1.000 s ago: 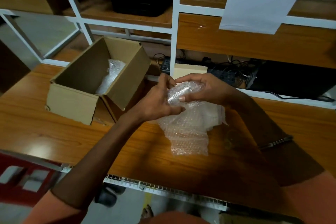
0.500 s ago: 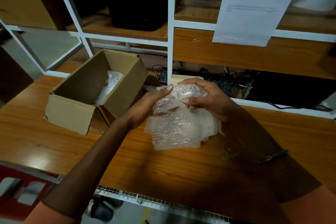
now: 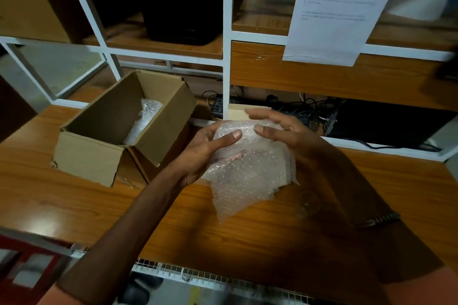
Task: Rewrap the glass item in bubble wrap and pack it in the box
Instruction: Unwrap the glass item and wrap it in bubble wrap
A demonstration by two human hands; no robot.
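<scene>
Both hands meet above the counter (image 3: 74, 200) around a bundle of bubble wrap (image 3: 247, 171): the left hand (image 3: 205, 153) cradles it from below with the thumb curled over the top, while the right hand (image 3: 280, 131) lies against the far side, fingers nearly straight and thumb pressing the wrap. A loose tail of wrap hangs down to the wood. The glass item is probably inside the bundle, though the plastic hides it (only a faint pinkish shape shows through). To the left stands the open cardboard box (image 3: 119, 136), well apart, holding another piece of bubble wrap (image 3: 143, 119).
</scene>
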